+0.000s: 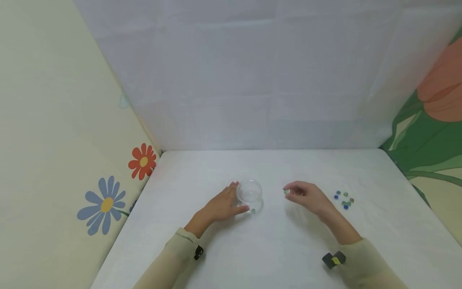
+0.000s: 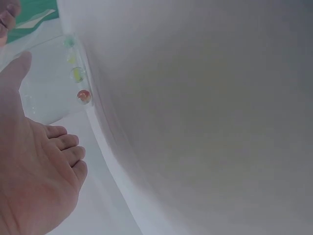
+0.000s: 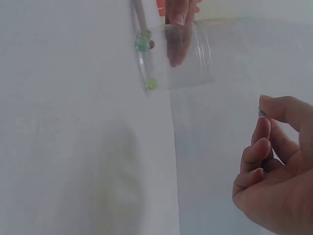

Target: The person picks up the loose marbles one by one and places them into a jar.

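Head cam only: loose cluster of approx. 7 marbles point(image 1: 344, 203) on white tabletop point(image 1: 252, 257), at 3 o'clock from clear jar point(image 1: 249, 200), well apart. L wrist view adds 4 marbles on jar floor, incl. orange-red one point(image 2: 84, 96); head makes out just 1 plainly. R wrist view shows L fingers thru jar wall.

Jar: smooth, cylindrical, upright, ridged nr rim; glass or plastic, can't tell. Marbles round, glassy. White cloth backdrop point(image 1: 231, 80) at 12 o'clock, w/ fold creases.

L hand point(image 1: 225, 203) at jar's 8-9 o'clock: fingers fairly straight, resting against wall, thumb spread at 6, no grasp. R hand point(image 1: 306, 196) at 3 o'clock: thumb + index pinch small greenish marble point(image 1: 286, 192) above tabletop; other fingers loosely curled.
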Available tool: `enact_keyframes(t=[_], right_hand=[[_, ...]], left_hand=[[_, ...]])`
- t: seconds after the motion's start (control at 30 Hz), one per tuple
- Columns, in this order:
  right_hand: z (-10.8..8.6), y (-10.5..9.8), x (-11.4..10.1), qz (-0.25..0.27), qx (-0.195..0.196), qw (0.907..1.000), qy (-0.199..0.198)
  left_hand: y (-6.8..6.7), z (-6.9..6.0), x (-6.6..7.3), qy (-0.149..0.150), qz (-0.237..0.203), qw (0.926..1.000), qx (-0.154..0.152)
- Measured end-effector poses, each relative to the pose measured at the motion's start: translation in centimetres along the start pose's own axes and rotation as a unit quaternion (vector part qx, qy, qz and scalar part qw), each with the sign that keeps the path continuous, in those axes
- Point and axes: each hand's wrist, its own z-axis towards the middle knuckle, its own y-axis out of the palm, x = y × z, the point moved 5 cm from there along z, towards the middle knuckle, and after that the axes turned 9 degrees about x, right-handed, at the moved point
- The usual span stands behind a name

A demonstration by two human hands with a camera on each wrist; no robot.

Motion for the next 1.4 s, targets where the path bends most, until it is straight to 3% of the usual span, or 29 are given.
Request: enact_keyframes(t=[0.87,1.4], right_hand=[[1.8,3.8,-2.0,0.026,-0.021,0.9994,-0.004],[2.8,5.9,-3.2,0.047,-0.032,0.9982,-0.021]], left_hand=[[0.0,0.0,0.0,-0.012,-0.014,0.9998,-0.003],[0.1,0.0,-0.2,0.002,-0.018,0.9998,0.002]])
